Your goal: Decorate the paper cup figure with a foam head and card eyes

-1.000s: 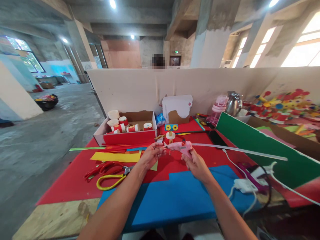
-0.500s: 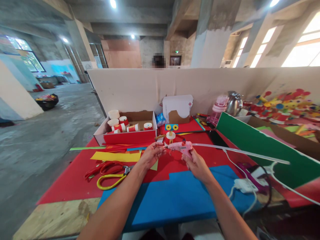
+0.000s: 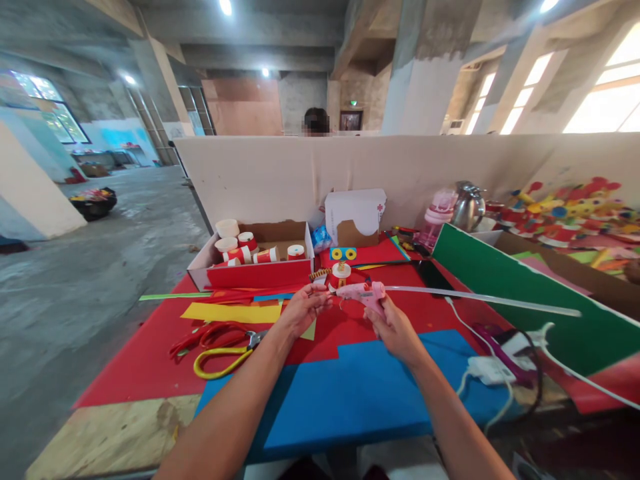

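A pink hot glue gun (image 3: 357, 292) is in my right hand (image 3: 393, 331), its nozzle pointing left. From its back a long clear glue stick (image 3: 480, 300) sticks out to the right. My left hand (image 3: 306, 311) is at the nozzle, thumb and fingertips pinched together on something too small to make out. Just behind the gun stands a red and white paper cup figure (image 3: 341, 272) with a coiled yellow spring. Above it shows a blue strip with two yellow rings (image 3: 343, 254). Part of the cup is hidden by the gun.
Scissors with yellow and red handles (image 3: 225, 357) and yellow paper strips (image 3: 233, 313) lie left. A box of paper cups (image 3: 260, 275) stands behind. Blue sheets (image 3: 345, 407) cover the front. On the right are a white plug and cables (image 3: 493, 371), a phone (image 3: 435, 279) and a green-sided box (image 3: 530, 300).
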Demonstrator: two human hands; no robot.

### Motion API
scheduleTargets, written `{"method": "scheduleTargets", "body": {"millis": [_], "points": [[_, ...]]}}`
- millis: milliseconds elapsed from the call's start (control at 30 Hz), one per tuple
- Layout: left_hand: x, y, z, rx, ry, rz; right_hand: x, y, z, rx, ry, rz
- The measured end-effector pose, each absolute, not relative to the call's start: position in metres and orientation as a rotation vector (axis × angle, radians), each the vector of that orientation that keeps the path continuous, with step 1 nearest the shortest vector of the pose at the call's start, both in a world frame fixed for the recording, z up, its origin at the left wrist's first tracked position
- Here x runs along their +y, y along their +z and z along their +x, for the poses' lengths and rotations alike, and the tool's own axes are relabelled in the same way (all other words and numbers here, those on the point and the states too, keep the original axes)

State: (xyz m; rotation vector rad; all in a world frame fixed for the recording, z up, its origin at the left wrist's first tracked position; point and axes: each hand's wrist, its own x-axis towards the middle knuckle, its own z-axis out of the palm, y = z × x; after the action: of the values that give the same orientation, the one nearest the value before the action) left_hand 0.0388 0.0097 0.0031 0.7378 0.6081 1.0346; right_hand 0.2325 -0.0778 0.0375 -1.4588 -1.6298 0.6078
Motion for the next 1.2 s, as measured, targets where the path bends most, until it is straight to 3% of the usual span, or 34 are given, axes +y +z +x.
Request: {"method": "scheduleTargets", "body": {"millis": [967, 1200], "points": [[0.008, 0.004, 0.038, 0.571, 1.007, 0.72, -0.078, 0.04, 0.244, -1.389, 0.805, -1.487], [0.006, 0.012, 0.037, 0.598, 1.01, 0.689, -0.066, 0.03, 0.263, -1.216, 0.75, -1.783]]}}
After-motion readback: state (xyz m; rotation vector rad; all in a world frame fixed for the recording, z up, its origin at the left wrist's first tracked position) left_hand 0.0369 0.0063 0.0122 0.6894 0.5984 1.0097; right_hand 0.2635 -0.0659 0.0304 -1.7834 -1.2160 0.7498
